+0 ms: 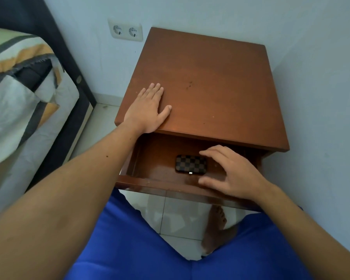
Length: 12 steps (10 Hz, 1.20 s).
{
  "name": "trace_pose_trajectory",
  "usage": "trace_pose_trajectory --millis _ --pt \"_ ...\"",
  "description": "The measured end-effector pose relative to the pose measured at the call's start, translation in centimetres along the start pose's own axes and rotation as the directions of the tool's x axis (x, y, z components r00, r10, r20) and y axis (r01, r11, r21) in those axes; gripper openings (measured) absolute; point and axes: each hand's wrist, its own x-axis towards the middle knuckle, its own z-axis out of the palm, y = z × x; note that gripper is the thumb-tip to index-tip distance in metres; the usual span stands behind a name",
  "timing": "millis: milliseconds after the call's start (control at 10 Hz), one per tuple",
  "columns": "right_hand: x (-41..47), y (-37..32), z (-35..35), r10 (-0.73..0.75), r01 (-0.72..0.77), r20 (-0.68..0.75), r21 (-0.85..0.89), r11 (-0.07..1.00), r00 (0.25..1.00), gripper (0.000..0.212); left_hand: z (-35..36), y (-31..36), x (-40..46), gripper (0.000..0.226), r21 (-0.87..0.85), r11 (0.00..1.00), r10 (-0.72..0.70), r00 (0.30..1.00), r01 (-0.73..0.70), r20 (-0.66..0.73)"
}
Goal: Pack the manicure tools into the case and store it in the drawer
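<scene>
Inside the open brown wooden drawer [150, 158], mid-floor, lies the closed checkered case [191, 163]; right hand [233, 174] hovers spread, empty; left hand [148, 110] flat on the bench [220, 87].

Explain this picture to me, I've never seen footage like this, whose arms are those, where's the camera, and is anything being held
There is no machine here. A camera worn on a person's head looks down at their own two bare arms. The left hand rests flat on top of a brown wooden nightstand. Its drawer is pulled open, and a small checkered case, closed, lies on the drawer's floor. The right hand is beside the case with spread fingers and no grip on it. Nothing is held. A bed stands at left, and a wall socket behind.
</scene>
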Motion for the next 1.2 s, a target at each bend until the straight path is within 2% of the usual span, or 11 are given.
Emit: trace_pose_trajectory --millis 100,300,500,600,700,900,1100,1200 --pt "-1.6 -0.6 0.5 -0.003 0.013 0.105 -0.090 0.996 0.995 0.127 0.0 0.0 0.0 0.077 -0.001 1.000 0.000 1.000 0.000 -0.001" --pt "-0.6 -0.5 0.3 0.017 -0.009 0.025 -0.297 0.955 1.000 0.142 0.1 0.1 -0.1 0.076 0.017 1.000 -0.002 1.000 0.002 0.008" --pt "2.0 0.9 -1.1 0.090 -0.093 -0.023 -0.355 0.930 0.996 0.152 0.2 0.0 0.0 0.076 0.022 1.000 0.004 1.000 -0.005 0.017" --pt "3.4 2.1 -1.3 0.157 -0.161 -0.039 -0.345 0.925 0.987 0.151 0.2 0.1 0.1 0.077 0.034 0.999 -0.002 1.000 0.001 0.023" --pt "4.4 2.9 -1.1 0.179 -0.202 -0.099 -0.328 0.923 0.979 0.140 0.1 0.2 0.1 0.077 0.043 0.999 -0.009 1.000 0.008 0.027" --pt "5.7 3.3 -0.5 0.166 -0.263 -0.283 -0.350 0.899 0.945 0.101 0.4 -0.1 0.2 0.077 0.043 0.999 0.002 1.000 -0.004 0.024" --pt "6.0 3.9 -0.4 0.157 -0.254 -0.282 -0.347 0.903 0.946 0.098 0.6 -0.1 0.3 0.077 0.037 0.999 0.004 1.000 -0.005 0.019" --pt "6.4 4.2 -1.6 0.181 -0.236 -0.315 -0.147 0.961 0.932 0.086 0.6 0.0 0.4 0.077 0.037 0.999 0.015 1.000 -0.015 0.000"
